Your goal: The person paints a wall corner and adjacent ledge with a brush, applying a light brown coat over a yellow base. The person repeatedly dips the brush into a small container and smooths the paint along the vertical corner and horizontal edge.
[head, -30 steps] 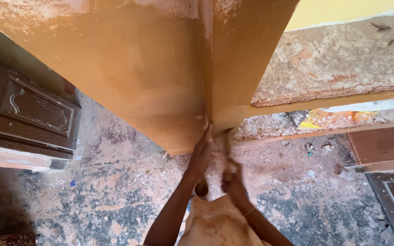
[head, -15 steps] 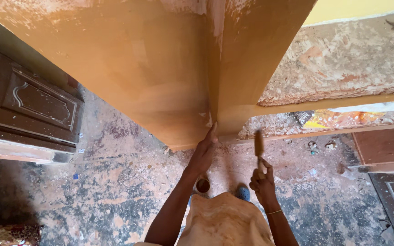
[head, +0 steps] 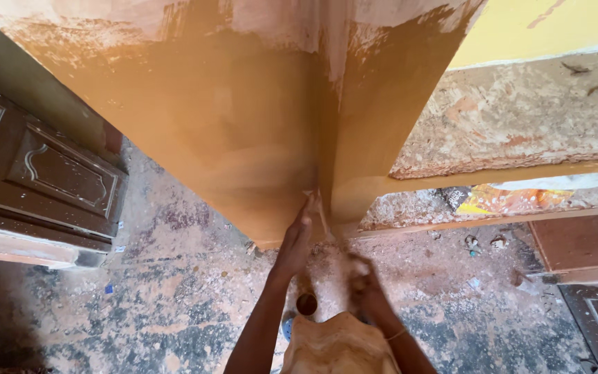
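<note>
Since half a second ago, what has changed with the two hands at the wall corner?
The right hand, raised then with a small brown tool upright in it, has dropped lower and is motion-blurred; the tool can no longer be made out. The left hand stays pressed at the bottom of the orange wall corner. The wall and dusty floor look unchanged.

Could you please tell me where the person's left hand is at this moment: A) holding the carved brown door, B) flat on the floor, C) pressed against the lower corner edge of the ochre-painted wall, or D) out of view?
C: the left hand reaches up with its fingertips against the bottom corner edge of the ochre-painted wall, well clear of the carved brown door.
</note>
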